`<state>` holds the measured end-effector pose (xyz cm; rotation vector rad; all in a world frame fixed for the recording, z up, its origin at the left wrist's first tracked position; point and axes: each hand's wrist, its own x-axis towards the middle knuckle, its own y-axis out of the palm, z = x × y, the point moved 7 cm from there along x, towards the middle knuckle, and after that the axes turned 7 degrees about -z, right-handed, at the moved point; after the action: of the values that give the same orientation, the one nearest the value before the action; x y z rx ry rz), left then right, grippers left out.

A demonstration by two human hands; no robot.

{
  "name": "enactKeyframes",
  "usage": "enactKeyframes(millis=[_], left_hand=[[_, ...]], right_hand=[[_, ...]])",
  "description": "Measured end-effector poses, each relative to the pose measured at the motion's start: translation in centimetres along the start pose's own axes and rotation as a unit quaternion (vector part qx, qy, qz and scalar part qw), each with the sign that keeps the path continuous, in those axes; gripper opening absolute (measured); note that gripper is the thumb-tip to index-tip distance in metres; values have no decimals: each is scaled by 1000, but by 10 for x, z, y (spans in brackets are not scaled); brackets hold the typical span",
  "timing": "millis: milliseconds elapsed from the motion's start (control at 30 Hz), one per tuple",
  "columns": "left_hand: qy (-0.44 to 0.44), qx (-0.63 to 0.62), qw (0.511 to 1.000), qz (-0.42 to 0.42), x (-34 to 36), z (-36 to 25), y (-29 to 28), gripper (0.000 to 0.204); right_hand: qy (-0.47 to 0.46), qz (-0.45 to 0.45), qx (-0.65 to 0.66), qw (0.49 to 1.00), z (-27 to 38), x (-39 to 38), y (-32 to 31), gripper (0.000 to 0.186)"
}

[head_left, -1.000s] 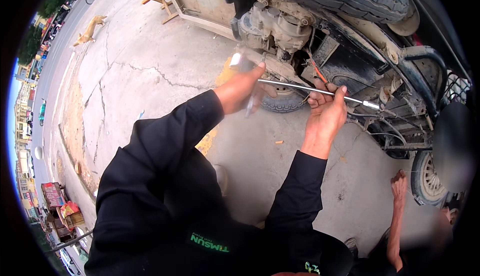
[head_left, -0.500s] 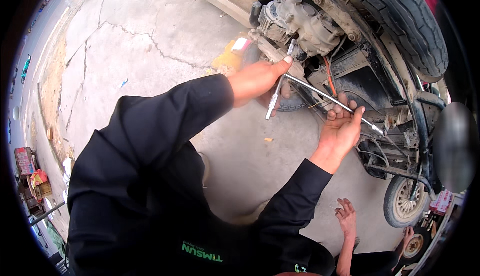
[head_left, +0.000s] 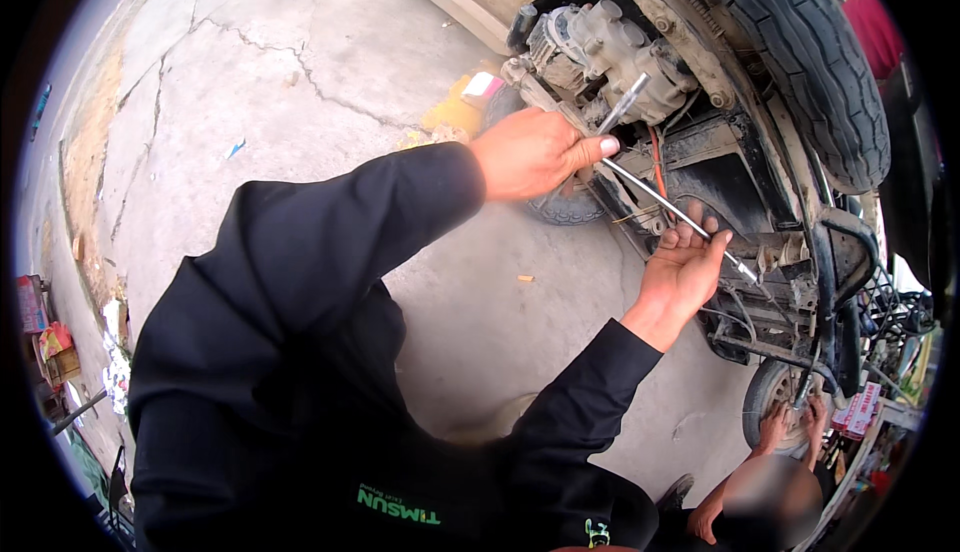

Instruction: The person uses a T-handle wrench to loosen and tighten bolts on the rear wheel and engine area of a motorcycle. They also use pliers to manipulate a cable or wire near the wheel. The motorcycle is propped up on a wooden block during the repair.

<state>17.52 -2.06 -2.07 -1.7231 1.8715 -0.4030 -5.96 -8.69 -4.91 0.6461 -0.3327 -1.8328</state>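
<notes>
A T-handle socket wrench (head_left: 655, 196) of bright metal slants across the underside of a tipped vehicle (head_left: 740, 142). My left hand (head_left: 532, 155) is closed round the wrench's crossbar, thumb on top, and one end of the bar sticks out beyond it. My right hand (head_left: 682, 274), palm up, has its fingers curled round the shaft lower down. The socket end lies among dirty metal parts of the frame; whether it sits on a bolt I cannot tell. Close to my left hand is the grey engine (head_left: 610, 52). An orange cable (head_left: 658, 164) passes behind the shaft.
A large tyre (head_left: 800, 57) stands at upper right. At lower right, another person's hands (head_left: 775, 430) are at a small wheel (head_left: 760, 392). A yellow item (head_left: 455, 110) and a wood chip (head_left: 526, 278) lie on the cracked concrete (head_left: 320, 52).
The crossbar has turned, and my left hand has shifted right and now wraps it. My right hand stays about the shaft. The other person's hands have come to the small wheel.
</notes>
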Motion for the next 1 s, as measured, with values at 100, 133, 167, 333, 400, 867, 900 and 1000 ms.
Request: enactKeyframes(millis=[100, 133, 167, 333, 400, 867, 900, 1000], left_hand=[[-169, -349, 921, 39, 1, 23, 36, 63], [-201, -355, 910, 72, -2, 27, 41, 61], [-172, -374, 911, 27, -4, 17, 31, 59], [224, 88, 943, -228, -11, 1, -17, 62], [231, 96, 955, -162, -4, -17, 2, 48], [218, 127, 926, -281, -6, -32, -2, 38], [203, 120, 945, -228, -2, -34, 1, 37], [14, 36, 994, -105, 18, 20, 13, 46]], right_hand=[[5, -7, -6, 1000, -4, 7, -9, 34], [9, -13, -5, 1000, -7, 10, -14, 35], [6, -28, -7, 1000, -5, 12, -17, 36], [12, -21, 19, 1000, -7, 5, -5, 40], [2, -32, 24, 999, 0, 9, -7, 41], [18, 3, 75, 997, 8, 3, -7, 45], [17, 1, 74, 997, 9, 3, -7, 44], [17, 3, 57, 998, 6, 1, 0, 43]])
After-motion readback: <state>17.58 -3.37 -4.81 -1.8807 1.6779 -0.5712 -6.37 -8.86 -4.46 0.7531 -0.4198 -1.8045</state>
